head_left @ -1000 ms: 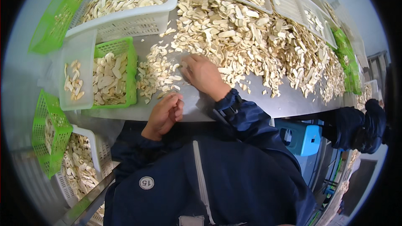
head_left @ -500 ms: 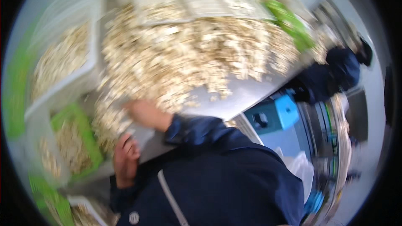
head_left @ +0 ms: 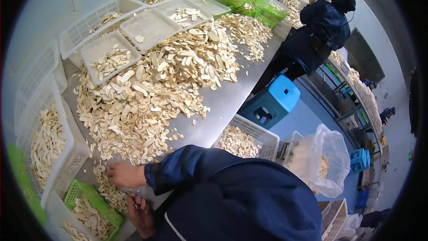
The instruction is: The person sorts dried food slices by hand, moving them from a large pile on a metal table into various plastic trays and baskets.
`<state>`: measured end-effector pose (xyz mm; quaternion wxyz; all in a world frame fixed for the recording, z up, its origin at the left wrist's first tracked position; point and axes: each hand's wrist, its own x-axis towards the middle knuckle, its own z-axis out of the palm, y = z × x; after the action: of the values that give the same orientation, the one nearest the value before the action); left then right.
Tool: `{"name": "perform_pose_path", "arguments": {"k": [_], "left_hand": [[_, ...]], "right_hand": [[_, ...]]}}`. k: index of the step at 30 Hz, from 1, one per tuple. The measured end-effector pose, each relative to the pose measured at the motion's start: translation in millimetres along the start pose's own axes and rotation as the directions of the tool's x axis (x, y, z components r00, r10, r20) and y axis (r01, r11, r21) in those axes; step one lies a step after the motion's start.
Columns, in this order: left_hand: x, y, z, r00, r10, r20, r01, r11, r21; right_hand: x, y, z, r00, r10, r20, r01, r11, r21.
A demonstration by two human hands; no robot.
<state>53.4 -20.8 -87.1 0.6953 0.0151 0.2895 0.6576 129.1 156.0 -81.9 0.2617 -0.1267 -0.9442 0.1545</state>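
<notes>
A heap of dried, pale tan slices (head_left: 129,111) covers much of the steel table (head_left: 218,107). My right hand (head_left: 127,175) lies palm down on the slices at its near left edge, fingers stretched forward over them. Close by and nearer to me, my left hand (head_left: 140,216) is held with bent fingers beside a small strip of slices (head_left: 112,195). What its fingers hold, if anything, does not show. A green basket (head_left: 96,209) of slices stands left of my left hand.
White crates (head_left: 71,145) of slices line the left. Shallow white trays (head_left: 149,27) rest on the heap's far side, green baskets (head_left: 243,2) beyond. Right of the table are a blue stool (head_left: 278,96), a slice-filled crate (head_left: 254,136), a clear bag (head_left: 332,160) and another person (head_left: 321,31).
The view has swung and sharpened from a blur, showing more of the room at right. My right hand still reaches over the slices, my left hand still close beside it.
</notes>
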Motion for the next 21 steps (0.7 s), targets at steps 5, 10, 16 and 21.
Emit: {"name": "perform_pose_path", "arguments": {"k": [5,10,16,21], "left_hand": [[-6.2,2.5,3.9,0.993,0.034,-0.109,-0.039,0.998,-0.045],[1.6,0.3,-9.4,0.998,0.063,0.004,-0.063,0.993,0.104],[6.1,-0.5,38.2,0.996,0.042,-0.073,-0.024,0.970,0.241],[-0.4,-5.9,31.2,0.997,0.018,-0.068,-0.006,0.983,0.182]], "right_hand": [[-16.7,4.1,-30.8,0.985,0.169,-0.024,-0.168,0.986,0.021],[-38.8,5.9,-29.4,0.970,0.234,0.059,-0.233,0.972,-0.025],[-57.1,17.7,-94.4,0.947,0.321,-0.010,-0.317,0.939,0.130],[-66.3,10.2,-104.8,0.941,0.333,0.055,-0.337,0.934,0.116]]}}
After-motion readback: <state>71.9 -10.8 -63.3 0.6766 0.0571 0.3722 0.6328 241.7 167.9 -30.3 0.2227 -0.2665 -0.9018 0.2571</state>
